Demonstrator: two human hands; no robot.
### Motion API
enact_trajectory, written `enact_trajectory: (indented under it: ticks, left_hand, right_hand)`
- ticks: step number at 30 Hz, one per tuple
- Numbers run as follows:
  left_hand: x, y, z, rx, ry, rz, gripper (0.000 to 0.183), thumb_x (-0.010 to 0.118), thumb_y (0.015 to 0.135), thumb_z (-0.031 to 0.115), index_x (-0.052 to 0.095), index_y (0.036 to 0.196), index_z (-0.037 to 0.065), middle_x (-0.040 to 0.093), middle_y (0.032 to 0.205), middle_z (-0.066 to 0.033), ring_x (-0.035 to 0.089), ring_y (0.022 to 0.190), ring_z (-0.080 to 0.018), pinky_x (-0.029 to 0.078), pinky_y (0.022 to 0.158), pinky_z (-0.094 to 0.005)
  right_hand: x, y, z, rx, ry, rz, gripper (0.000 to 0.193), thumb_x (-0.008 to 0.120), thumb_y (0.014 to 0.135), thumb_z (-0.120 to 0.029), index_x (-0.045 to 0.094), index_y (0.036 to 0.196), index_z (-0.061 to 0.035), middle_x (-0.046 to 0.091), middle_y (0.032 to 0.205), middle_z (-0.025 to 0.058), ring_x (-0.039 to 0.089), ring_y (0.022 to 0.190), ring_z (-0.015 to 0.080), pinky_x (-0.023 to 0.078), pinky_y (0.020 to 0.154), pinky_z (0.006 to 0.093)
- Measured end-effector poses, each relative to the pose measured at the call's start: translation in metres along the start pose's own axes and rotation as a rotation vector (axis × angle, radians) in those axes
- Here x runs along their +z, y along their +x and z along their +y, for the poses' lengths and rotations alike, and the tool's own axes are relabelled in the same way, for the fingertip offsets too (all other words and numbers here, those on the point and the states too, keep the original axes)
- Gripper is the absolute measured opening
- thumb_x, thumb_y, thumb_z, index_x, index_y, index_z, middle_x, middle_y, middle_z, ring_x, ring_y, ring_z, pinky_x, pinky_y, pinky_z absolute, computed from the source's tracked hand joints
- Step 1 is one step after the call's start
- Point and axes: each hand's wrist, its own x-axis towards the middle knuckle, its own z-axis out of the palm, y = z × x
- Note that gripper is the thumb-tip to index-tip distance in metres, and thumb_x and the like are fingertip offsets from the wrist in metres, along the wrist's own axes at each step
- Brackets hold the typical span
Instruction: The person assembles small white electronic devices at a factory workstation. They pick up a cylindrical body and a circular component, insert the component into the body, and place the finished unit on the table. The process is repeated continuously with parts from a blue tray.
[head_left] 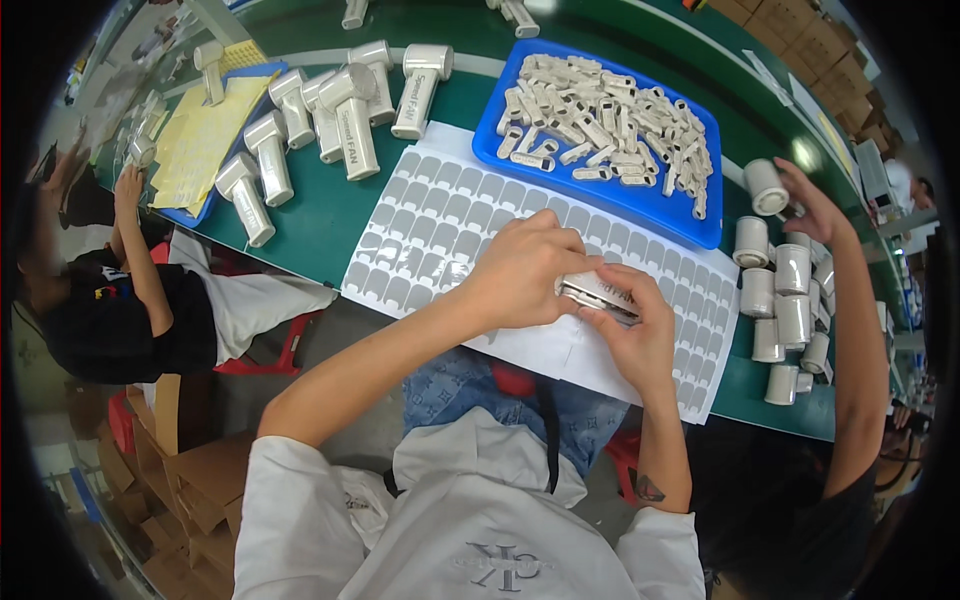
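Observation:
A white handheld fan is gripped between my two hands, its handle turned so that a slot with dark parts shows along the near side. My left hand is closed over its left end, and the fan's head is hidden there. On the right, my right hand pinches the handle's other end between thumb and fingers. Both hands are just above a large white sheet of grey stickers, which lies on the green table in front of me.
Beyond the sheet, a blue tray holds many small white parts. Several white fans lie at the left, near a yellow sheet. White cylindrical pieces cluster at the right, where another person's hand grasps one. Someone sits at the left.

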Motion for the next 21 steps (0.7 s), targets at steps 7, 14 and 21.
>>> enact_trajectory:
  ticks: [7, 14, 21]
  left_hand:
    - [-0.005, -0.001, -0.002, 0.052, 0.031, 0.009, 0.049, 0.083, 0.065, 0.026, 0.070, 0.111, 0.011, 0.067, 0.099, -0.0041, 0.054, 0.095, -0.0261, 0.048, 0.085, -0.0368]
    - [0.007, -0.010, -0.007, 0.100, 0.017, 0.102, 0.048, 0.082, 0.066, 0.030, 0.071, 0.108, 0.010, 0.066, 0.099, -0.0043, 0.055, 0.090, -0.0272, 0.047, 0.079, -0.0355]
    - [-0.004, -0.006, 0.008, 0.001, 0.192, -0.020, 0.053, 0.084, 0.062, 0.025, 0.069, 0.110, 0.009, 0.066, 0.101, -0.0037, 0.054, 0.105, -0.0257, 0.045, 0.083, -0.0377]
  right_hand:
    - [-0.009, 0.002, 0.000, -0.136, -0.083, -0.071, 0.046, 0.073, 0.077, -0.007, 0.058, 0.121, -0.0023, 0.062, 0.118, 0.0162, 0.058, 0.108, 0.0321, 0.047, 0.093, 0.0391]
    - [-0.005, -0.001, 0.008, -0.245, -0.211, -0.037, 0.044, 0.070, 0.078, -0.005, 0.059, 0.120, -0.0010, 0.062, 0.118, 0.0169, 0.057, 0.109, 0.0338, 0.046, 0.093, 0.0398]
    - [-0.024, -0.002, -0.001, -0.247, -0.159, -0.016, 0.042, 0.069, 0.081, -0.008, 0.059, 0.122, -0.0034, 0.062, 0.119, 0.0156, 0.058, 0.113, 0.0329, 0.047, 0.095, 0.0390]
